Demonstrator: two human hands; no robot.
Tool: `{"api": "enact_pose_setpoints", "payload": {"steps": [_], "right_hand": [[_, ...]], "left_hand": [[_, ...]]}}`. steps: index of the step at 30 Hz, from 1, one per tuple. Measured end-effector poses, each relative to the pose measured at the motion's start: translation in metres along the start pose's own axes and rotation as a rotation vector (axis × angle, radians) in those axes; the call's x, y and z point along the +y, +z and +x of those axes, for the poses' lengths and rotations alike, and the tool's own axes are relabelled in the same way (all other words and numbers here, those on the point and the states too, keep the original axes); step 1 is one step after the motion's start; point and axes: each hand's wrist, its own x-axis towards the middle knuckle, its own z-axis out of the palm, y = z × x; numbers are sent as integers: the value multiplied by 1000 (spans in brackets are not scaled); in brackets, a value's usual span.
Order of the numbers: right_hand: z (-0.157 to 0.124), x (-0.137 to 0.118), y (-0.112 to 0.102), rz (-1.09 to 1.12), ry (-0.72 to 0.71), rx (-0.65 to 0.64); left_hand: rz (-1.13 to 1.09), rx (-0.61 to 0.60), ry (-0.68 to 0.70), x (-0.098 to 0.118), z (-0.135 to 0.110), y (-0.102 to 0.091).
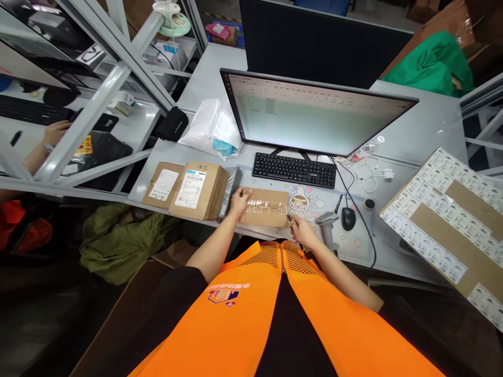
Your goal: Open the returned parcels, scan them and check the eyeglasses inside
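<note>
A small taped cardboard box (264, 208) lies on the desk mat in front of the keyboard. My left hand (239, 203) grips its left end, the fingers bent over the edge. At the box's right end my right hand (302, 232) is closed around a utility knife (291, 220) with yellow and black parts. The knife's tip is at the box's right edge; most of the handle is hidden in my fingers. Clear tape with several creases runs along the box's top. A handheld scanner (327, 226) lies just right of my right hand.
Left of my left hand stand a labelled carton (198, 191), a flatter carton (163, 184) and a grey plastic parcel (230, 191). Behind are a keyboard (294, 170) and a monitor (314, 112). A mouse (348, 219) and a sticker-covered cardboard sheet (451, 230) are rightward. Another person's hand (57, 132) is far left.
</note>
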Motion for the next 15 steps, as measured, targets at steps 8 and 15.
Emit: {"api": "enact_pose_setpoints", "payload": {"steps": [8, 15], "right_hand": [[-3, 34, -21, 453, 56, 216], [22, 42, -17, 573, 88, 223]], "left_hand": [[173, 167, -164, -28, -121, 7], [429, -234, 169, 17, -71, -20]]}}
